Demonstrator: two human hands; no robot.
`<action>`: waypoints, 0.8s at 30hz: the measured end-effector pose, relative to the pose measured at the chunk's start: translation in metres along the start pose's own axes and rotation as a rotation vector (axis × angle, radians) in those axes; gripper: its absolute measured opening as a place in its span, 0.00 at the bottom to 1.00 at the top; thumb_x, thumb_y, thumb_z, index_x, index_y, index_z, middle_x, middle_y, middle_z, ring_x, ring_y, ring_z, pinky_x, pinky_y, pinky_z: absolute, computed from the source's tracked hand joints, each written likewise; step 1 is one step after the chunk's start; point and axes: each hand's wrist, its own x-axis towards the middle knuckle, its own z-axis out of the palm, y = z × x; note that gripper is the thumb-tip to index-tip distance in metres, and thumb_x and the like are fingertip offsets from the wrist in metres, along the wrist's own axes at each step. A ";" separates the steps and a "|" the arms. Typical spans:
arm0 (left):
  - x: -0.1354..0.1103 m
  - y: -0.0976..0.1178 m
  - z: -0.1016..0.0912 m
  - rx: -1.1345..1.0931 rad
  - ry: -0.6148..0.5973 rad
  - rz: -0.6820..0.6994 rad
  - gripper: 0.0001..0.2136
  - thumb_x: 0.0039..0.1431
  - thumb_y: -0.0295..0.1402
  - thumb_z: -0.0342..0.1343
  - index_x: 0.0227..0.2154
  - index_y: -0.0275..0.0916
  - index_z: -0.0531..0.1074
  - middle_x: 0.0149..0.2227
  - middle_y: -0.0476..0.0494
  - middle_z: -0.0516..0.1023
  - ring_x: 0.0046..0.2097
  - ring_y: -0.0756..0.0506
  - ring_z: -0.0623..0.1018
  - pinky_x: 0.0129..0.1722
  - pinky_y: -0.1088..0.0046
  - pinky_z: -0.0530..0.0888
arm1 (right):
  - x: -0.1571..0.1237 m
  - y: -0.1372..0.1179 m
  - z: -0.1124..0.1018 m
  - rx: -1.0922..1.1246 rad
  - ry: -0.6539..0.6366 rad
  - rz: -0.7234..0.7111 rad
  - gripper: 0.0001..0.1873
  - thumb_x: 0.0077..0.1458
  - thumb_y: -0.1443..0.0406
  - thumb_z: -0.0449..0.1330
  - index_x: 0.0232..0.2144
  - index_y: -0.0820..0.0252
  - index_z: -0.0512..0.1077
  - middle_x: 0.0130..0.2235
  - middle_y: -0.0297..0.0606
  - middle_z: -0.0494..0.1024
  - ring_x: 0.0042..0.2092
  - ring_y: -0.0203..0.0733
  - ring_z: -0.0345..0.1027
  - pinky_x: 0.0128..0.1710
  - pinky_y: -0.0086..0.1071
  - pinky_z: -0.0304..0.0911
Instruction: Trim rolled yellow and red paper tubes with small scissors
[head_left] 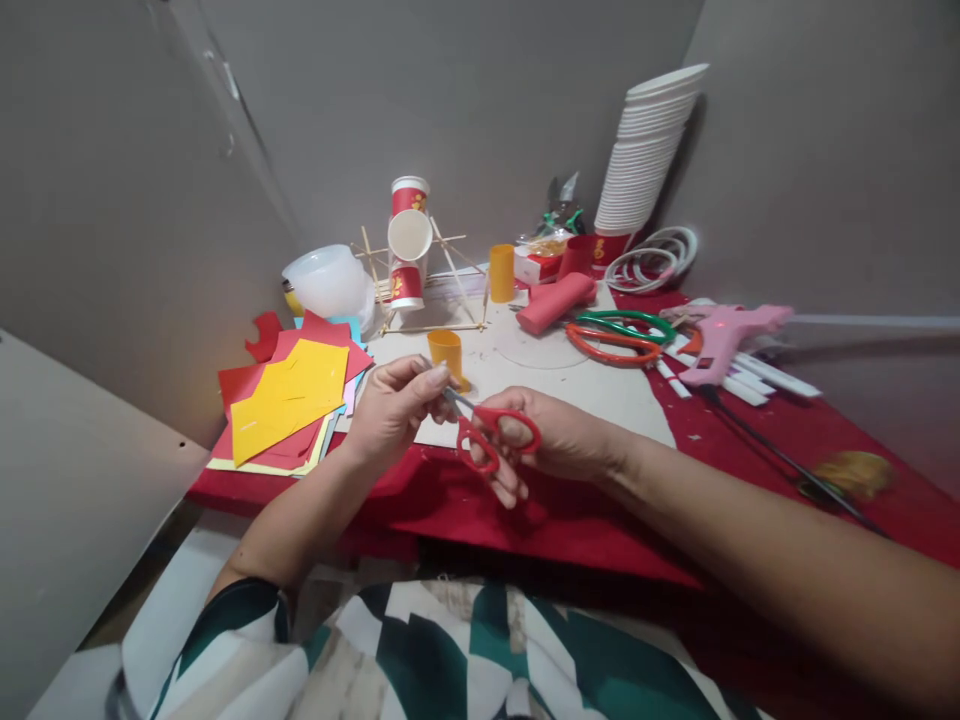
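Observation:
My right hand (525,430) grips red-handled scissors (499,435), its fingers through the loops. The grey blades point left toward my left hand (409,400), whose thumb and fingers are pinched together around the blade tips. What lies between those fingertips is hidden. Right behind them is an orange paper tube (446,350) with a small flap at its lower end; whether my left hand touches it I cannot tell. Farther back, a second orange paper tube (501,273) stands upright on the grey cardboard sheet (630,405).
Coloured paper sheets (289,400) are piled at left. Behind stands a stick frame (450,328) with red-and-white paper cups (409,236). Right are red paper rolls (556,303), green-handled and orange-handled tools (615,345), a pink glue gun (724,335) with cable, and a tall cup stack (649,150).

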 end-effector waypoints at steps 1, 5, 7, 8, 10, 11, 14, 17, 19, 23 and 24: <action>0.002 0.003 -0.001 -0.019 0.047 0.037 0.20 0.40 0.48 0.70 0.20 0.37 0.71 0.18 0.52 0.70 0.20 0.55 0.68 0.21 0.77 0.67 | 0.000 0.000 0.000 0.021 0.032 0.005 0.30 0.39 0.42 0.70 0.28 0.64 0.74 0.20 0.36 0.77 0.20 0.38 0.72 0.16 0.24 0.61; 0.016 0.012 -0.019 -0.088 0.345 0.280 0.17 0.44 0.43 0.69 0.22 0.37 0.69 0.19 0.55 0.70 0.19 0.58 0.67 0.20 0.81 0.66 | 0.003 -0.004 -0.001 -0.091 0.338 -0.124 0.26 0.39 0.47 0.72 0.29 0.62 0.75 0.25 0.37 0.79 0.22 0.36 0.72 0.18 0.26 0.65; 0.021 0.010 -0.029 -0.019 0.400 0.348 0.16 0.47 0.43 0.68 0.21 0.38 0.69 0.17 0.56 0.68 0.19 0.57 0.67 0.20 0.81 0.67 | 0.004 -0.005 0.000 -0.275 0.574 -0.329 0.21 0.44 0.50 0.71 0.29 0.61 0.75 0.22 0.34 0.76 0.20 0.34 0.68 0.20 0.27 0.65; 0.021 0.007 -0.031 0.032 0.404 0.350 0.17 0.48 0.44 0.67 0.21 0.38 0.69 0.17 0.56 0.68 0.18 0.57 0.68 0.20 0.80 0.68 | 0.004 -0.004 0.002 -0.391 0.665 -0.426 0.18 0.47 0.51 0.70 0.30 0.60 0.75 0.21 0.33 0.75 0.20 0.34 0.67 0.20 0.28 0.64; 0.020 -0.002 -0.030 0.112 0.377 0.324 0.18 0.49 0.45 0.66 0.20 0.37 0.68 0.16 0.55 0.69 0.18 0.56 0.68 0.20 0.79 0.69 | 0.005 0.002 0.006 -0.680 0.752 -0.559 0.14 0.53 0.54 0.65 0.35 0.59 0.76 0.22 0.32 0.75 0.20 0.34 0.65 0.22 0.29 0.63; 0.018 -0.008 -0.026 0.136 0.359 0.316 0.18 0.50 0.45 0.65 0.19 0.37 0.68 0.16 0.54 0.69 0.18 0.55 0.68 0.21 0.78 0.69 | 0.005 0.007 0.007 -0.851 0.760 -0.598 0.13 0.56 0.56 0.63 0.37 0.59 0.76 0.23 0.33 0.75 0.21 0.34 0.65 0.23 0.30 0.63; 0.014 -0.020 -0.010 0.160 0.312 0.324 0.18 0.52 0.44 0.64 0.17 0.37 0.67 0.16 0.53 0.71 0.19 0.55 0.69 0.22 0.79 0.70 | 0.009 0.020 0.006 -1.314 0.766 -0.646 0.14 0.59 0.58 0.59 0.39 0.61 0.77 0.26 0.37 0.79 0.23 0.36 0.68 0.27 0.30 0.62; 0.012 -0.023 0.002 0.178 0.288 0.345 0.18 0.52 0.43 0.64 0.17 0.37 0.67 0.16 0.53 0.71 0.19 0.56 0.69 0.23 0.80 0.68 | 0.013 0.026 0.001 -1.412 0.829 -0.621 0.13 0.59 0.58 0.59 0.36 0.61 0.77 0.25 0.37 0.79 0.25 0.37 0.70 0.29 0.29 0.60; 0.012 -0.020 0.005 0.189 0.282 0.356 0.18 0.52 0.43 0.64 0.17 0.37 0.67 0.16 0.53 0.71 0.19 0.56 0.69 0.22 0.80 0.68 | 0.014 0.026 -0.001 -1.412 0.860 -0.618 0.14 0.60 0.57 0.58 0.35 0.61 0.77 0.24 0.36 0.79 0.24 0.36 0.69 0.28 0.28 0.59; 0.012 -0.013 0.008 0.207 0.276 0.370 0.19 0.52 0.43 0.64 0.17 0.37 0.67 0.16 0.52 0.72 0.19 0.55 0.70 0.21 0.80 0.68 | 0.013 0.024 -0.001 -1.384 0.926 -0.646 0.15 0.61 0.55 0.57 0.36 0.60 0.75 0.23 0.34 0.77 0.22 0.35 0.67 0.27 0.27 0.59; 0.011 -0.012 0.008 0.212 0.274 0.372 0.19 0.52 0.43 0.65 0.17 0.37 0.67 0.16 0.52 0.72 0.19 0.55 0.70 0.21 0.80 0.68 | 0.013 0.024 0.000 -1.375 0.948 -0.652 0.14 0.60 0.55 0.57 0.37 0.60 0.74 0.23 0.34 0.77 0.22 0.35 0.67 0.27 0.27 0.59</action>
